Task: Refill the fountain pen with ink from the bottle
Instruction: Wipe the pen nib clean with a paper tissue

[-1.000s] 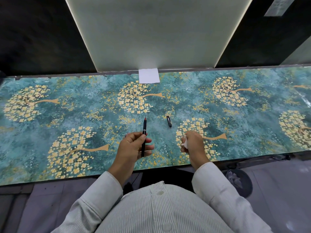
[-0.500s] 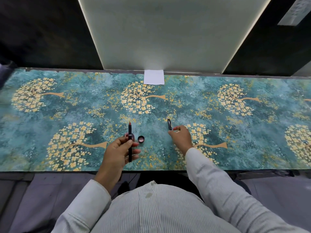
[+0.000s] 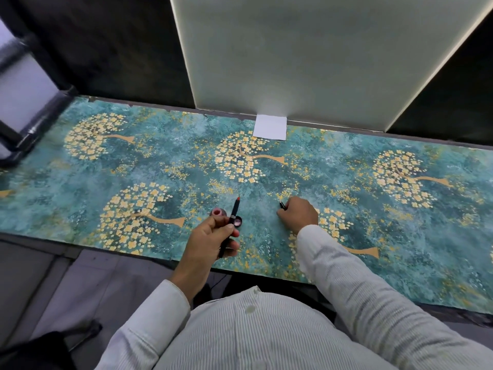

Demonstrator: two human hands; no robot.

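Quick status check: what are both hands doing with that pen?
Left hand holds pen, tip up. Right hand closing on pen cap. Open ink bottle beside pen; nothing blocking.

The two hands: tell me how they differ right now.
The left hand grips the pen body off the table, its red tip pointing away; the right hand sits low on the patterned table cover, fingers curled on the small black pen cap. The left hand is beside the open ink bottle and its lid; the right hand is apart from them. Both wear white sleeves.
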